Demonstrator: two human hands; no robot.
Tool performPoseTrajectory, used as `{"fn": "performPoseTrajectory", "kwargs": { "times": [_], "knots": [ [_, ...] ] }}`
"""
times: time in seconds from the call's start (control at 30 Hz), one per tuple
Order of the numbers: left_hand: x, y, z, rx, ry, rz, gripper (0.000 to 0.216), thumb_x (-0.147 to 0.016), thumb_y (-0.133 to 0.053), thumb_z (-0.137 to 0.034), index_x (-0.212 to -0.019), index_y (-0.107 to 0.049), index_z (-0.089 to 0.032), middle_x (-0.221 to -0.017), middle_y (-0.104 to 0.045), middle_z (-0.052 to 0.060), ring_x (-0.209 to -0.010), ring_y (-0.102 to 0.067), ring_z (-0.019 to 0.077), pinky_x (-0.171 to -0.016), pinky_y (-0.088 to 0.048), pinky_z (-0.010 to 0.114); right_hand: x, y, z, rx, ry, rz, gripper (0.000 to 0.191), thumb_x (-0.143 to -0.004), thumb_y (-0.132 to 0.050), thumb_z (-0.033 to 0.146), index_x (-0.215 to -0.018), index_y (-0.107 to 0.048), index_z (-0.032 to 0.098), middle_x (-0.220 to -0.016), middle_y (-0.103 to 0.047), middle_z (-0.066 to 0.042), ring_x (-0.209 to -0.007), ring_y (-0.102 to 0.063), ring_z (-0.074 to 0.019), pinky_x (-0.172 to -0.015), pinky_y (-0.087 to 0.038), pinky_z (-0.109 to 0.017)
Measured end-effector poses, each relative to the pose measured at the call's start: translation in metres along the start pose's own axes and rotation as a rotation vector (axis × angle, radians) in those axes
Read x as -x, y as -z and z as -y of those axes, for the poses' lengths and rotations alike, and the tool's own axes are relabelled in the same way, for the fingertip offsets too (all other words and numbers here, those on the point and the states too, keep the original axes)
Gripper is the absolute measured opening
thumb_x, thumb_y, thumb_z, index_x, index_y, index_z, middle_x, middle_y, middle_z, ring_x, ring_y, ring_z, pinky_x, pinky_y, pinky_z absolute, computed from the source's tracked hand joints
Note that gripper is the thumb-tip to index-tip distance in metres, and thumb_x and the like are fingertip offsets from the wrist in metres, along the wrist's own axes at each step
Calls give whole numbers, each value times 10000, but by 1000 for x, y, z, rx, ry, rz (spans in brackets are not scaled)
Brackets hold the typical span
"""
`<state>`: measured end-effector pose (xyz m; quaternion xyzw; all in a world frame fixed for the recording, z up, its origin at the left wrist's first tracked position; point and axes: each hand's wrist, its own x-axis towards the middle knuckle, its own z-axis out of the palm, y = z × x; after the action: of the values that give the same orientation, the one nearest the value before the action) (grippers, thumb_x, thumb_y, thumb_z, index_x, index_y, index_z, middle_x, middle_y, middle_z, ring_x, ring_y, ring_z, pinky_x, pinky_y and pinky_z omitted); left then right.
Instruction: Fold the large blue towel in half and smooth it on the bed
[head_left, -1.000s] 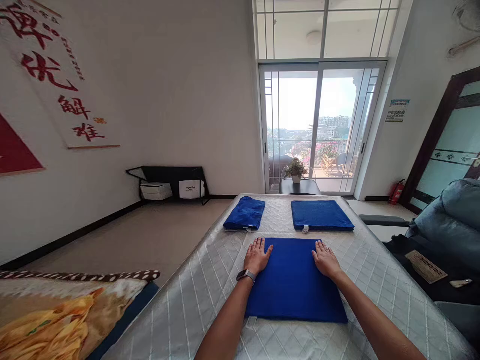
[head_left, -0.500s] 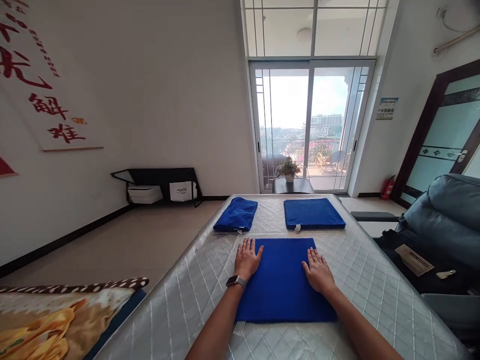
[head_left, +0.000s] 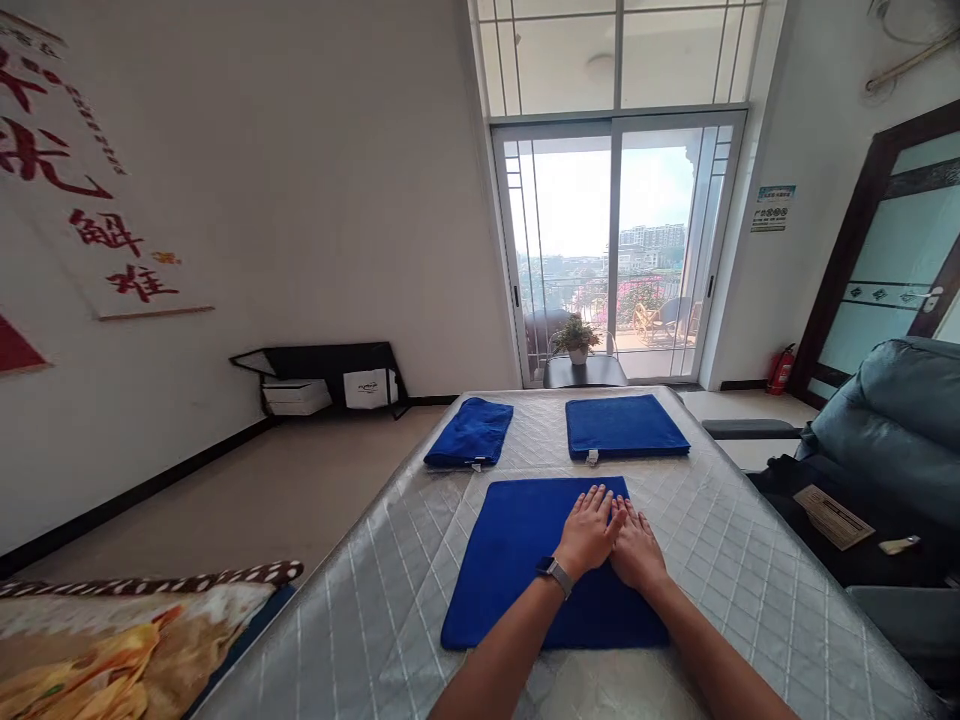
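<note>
A flat blue cloth (head_left: 510, 560), folded into a rectangle, lies on the quilted mattress (head_left: 360, 610) in front of me. My left hand (head_left: 589, 530), with a watch on its wrist, rests palm down on the right part of the cloth, fingers stretched out. Right beside it, my right hand (head_left: 637, 550) lies flat along the cloth's right edge, and the two hands touch. Beyond them sit two more folded blue cloths: a smaller one (head_left: 471, 432) at the far left and a wider one (head_left: 626, 425) at the far right, each with a white tag.
A grey-blue recliner (head_left: 892, 430) stands to the right, with a cardboard piece (head_left: 832, 517) on dark fabric. At lower left lies a patterned blanket (head_left: 172, 640). Past the mattress, a potted plant (head_left: 576, 340) sits before a sliding glass door (head_left: 555, 230).
My left hand has moved right across the cloth, from its left edge to beside my right hand. The cloth's left side now reaches further left. My right hand has barely moved.
</note>
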<state>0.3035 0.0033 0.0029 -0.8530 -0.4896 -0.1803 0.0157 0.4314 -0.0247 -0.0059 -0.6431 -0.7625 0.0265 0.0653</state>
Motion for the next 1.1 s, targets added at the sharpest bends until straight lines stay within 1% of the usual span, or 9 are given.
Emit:
{"fn": "performPoseTrajectory", "kwargs": {
  "times": [0.1,0.17,0.23,0.37,0.5,0.6,0.7,0.83,1.1],
  "knots": [
    [-14,-10,-10,5,7,80,552,-1051,-184,-423,-1522,-360,-195,-1564,-392,104,-1478,-273,236,-1188,-270,479,0,-3,-2,4,-2,3,650,-932,-308,210,-1568,-214,111,-1626,-206,-108,-1503,-161,-229,-1210,-109,-417],
    [-15,-12,-4,-12,28,100,562,-1048,-174,-423,-1528,-350,-188,-1562,-394,108,-1481,-264,237,-1195,-250,483,-1,-3,-2,-7,-17,0,638,-947,-292,240,-1566,-223,101,-1625,-210,-110,-1503,-158,-227,-1210,-109,-413],
    [-10,-11,8,-25,67,94,592,-1042,-165,-453,-1531,-343,-172,-1574,-373,106,-1489,-242,238,-1204,-231,475,-3,-2,-1,-25,-25,-6,632,-974,-262,322,-1560,-237,86,-1629,-195,-107,-1509,-129,-225,-1212,-99,-415],
    [15,1,45,-57,171,86,643,-1027,-156,-538,-1533,-345,-188,-1589,-346,84,-1493,-229,240,-1209,-222,466,-5,-1,0,-61,-41,-7,697,-989,-211,464,-1562,-214,67,-1632,-181,-112,-1512,-108,-223,-1214,-80,-423],
    [51,20,94,-126,275,97,649,-1020,-176,-574,-1540,-329,-219,-1588,-352,75,-1489,-241,238,-1201,-237,476,-6,-1,0,-63,-36,-8,713,-989,-196,482,-1566,-189,63,-1637,-158,-108,-1515,-90,-225,-1214,-63,-425],
    [80,31,128,-180,332,83,675,-1019,-167,-583,-1537,-336,-183,-1584,-354,95,-1484,-257,241,-1200,-246,465,-7,-2,-2,-59,-40,3,714,-988,-192,483,-1567,-189,64,-1639,-157,-105,-1514,-91,-223,-1214,-58,-418],
    [101,35,151,-204,362,58,703,-1018,-156,-591,-1532,-340,-148,-1582,-347,117,-1476,-275,253,-1191,-268,465,-8,-3,-2,-64,-45,15,717,-986,-188,487,-1568,-187,68,-1639,-157,-105,-1514,-91,-220,-1212,-59,-415],
    [109,34,160,-203,370,23,709,-1017,-170,-596,-1531,-342,-139,-1575,-354,137,-1472,-282,263,-1174,-298,469,-8,-2,-1,-60,-52,20,715,-989,-182,490,-1571,-177,76,-1640,-157,-101,-1515,-88,-214,-1212,-60,-412],
    [109,35,156,-171,375,-3,739,-1011,-156,-612,-1524,-352,-119,-1574,-352,146,-1475,-275,269,-1178,-287,468,-5,0,1,-26,-48,20,708,-994,-173,484,-1570,-170,71,-1641,-146,-108,-1515,-78,-208,-1213,-57,-406]
  ]
}}
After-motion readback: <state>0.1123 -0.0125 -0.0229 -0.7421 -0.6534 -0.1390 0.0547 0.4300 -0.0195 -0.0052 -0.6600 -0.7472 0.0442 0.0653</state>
